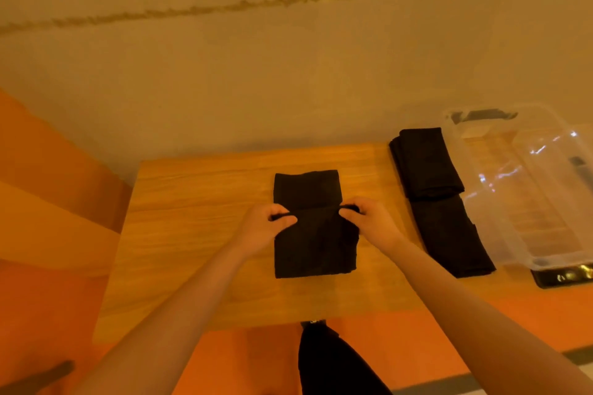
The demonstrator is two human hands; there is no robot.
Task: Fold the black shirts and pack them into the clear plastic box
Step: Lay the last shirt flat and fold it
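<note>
Black shirt (pixel 316 244), wood-grain table (pixel 199 234), clear box (pixel 526 189).

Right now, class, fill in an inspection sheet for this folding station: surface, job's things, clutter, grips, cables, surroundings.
Surface: wooden table, light wood grain.
Job's things: black shirt at centre, part folded; two folded shirts, far one and near one, lying beside the clear plastic box, which holds no shirts.
Clutter: dark glossy object at the box's near end, unidentifiable.
Grips: left hand and right hand each pinch the centre shirt's folded edge.
Cables: nothing seen.
Surroundings: beige wall, orange floor.
</note>
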